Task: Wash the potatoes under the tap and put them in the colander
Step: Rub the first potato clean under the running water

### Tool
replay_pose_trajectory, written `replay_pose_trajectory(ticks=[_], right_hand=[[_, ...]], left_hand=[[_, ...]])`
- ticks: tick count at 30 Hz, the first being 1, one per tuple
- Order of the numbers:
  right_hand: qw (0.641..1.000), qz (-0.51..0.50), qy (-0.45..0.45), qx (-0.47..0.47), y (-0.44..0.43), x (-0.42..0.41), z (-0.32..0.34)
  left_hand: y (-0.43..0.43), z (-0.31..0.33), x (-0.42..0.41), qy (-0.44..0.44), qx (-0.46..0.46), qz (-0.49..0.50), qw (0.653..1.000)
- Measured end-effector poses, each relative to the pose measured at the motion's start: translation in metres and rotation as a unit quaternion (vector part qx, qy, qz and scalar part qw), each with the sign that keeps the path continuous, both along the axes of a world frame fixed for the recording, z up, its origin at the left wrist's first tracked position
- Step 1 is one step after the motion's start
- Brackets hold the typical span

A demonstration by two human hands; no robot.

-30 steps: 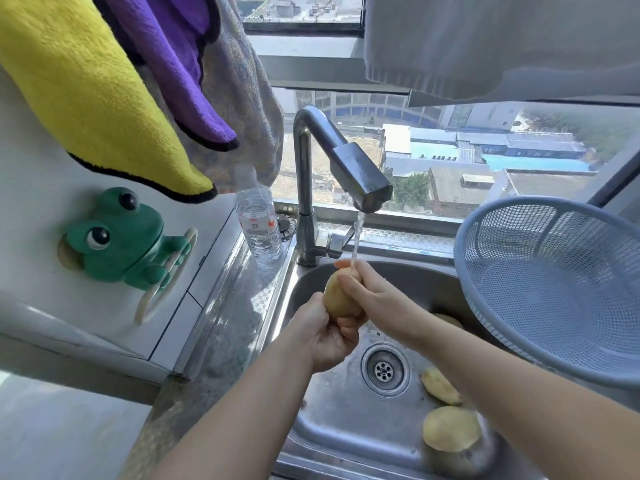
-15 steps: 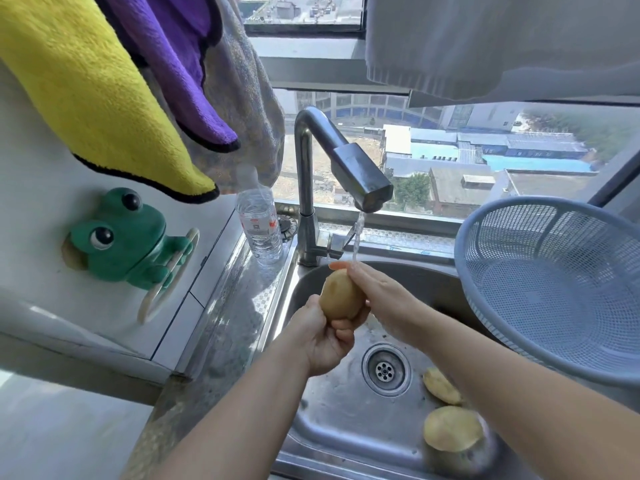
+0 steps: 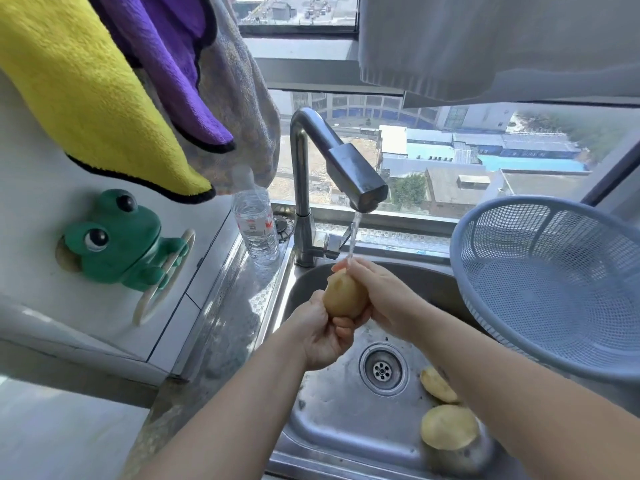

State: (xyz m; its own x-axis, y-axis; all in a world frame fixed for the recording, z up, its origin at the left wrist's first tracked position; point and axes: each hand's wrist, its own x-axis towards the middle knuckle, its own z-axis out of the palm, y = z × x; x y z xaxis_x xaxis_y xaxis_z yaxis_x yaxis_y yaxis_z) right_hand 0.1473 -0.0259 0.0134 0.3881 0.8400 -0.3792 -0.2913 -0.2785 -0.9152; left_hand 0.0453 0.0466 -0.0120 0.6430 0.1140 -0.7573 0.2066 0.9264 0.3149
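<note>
A yellowish potato (image 3: 344,295) is held over the steel sink (image 3: 332,427), right under the thin stream from the tap (image 3: 356,181). My left hand (image 3: 320,336) grips it from below. My right hand (image 3: 382,294) wraps around its right side, fingertips at the top where the water lands. Two more potatoes lie in the sink at the lower right: one (image 3: 437,384) beside the drain, one (image 3: 449,427) nearer the front. The pale blue colander (image 3: 554,282) stands tilted at the sink's right edge, with nothing in it.
A water bottle (image 3: 255,223) stands left of the tap base. A green frog holder (image 3: 121,240) hangs on the white wall at the left. Yellow, purple and grey cloths (image 3: 104,84) hang overhead, and a white cloth (image 3: 485,39) at the upper right. The drain (image 3: 382,368) sits mid-sink.
The potato has been turned between both hands under the stream, with more of its surface now showing. The hands stay in the same place.
</note>
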Motion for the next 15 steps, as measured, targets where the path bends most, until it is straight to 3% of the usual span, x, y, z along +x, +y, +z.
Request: replay_pose_trajectory(ticks=[5,8,15], right_hand=[[0.978,0.140,0.146,0.049,-0.020,0.029,-0.003],[0.982,0.141,0.114,0.046,-0.018,0.029,-0.002],[1.000,0.013,0.024,0.010,-0.009,0.011,0.007]], left_hand=[[0.005,0.000,-0.006,-0.044,-0.037,-0.063,0.996],[0.007,0.000,-0.006,-0.057,-0.049,-0.075,0.994],[0.004,0.001,0.000,-0.033,-0.014,-0.040,0.999]])
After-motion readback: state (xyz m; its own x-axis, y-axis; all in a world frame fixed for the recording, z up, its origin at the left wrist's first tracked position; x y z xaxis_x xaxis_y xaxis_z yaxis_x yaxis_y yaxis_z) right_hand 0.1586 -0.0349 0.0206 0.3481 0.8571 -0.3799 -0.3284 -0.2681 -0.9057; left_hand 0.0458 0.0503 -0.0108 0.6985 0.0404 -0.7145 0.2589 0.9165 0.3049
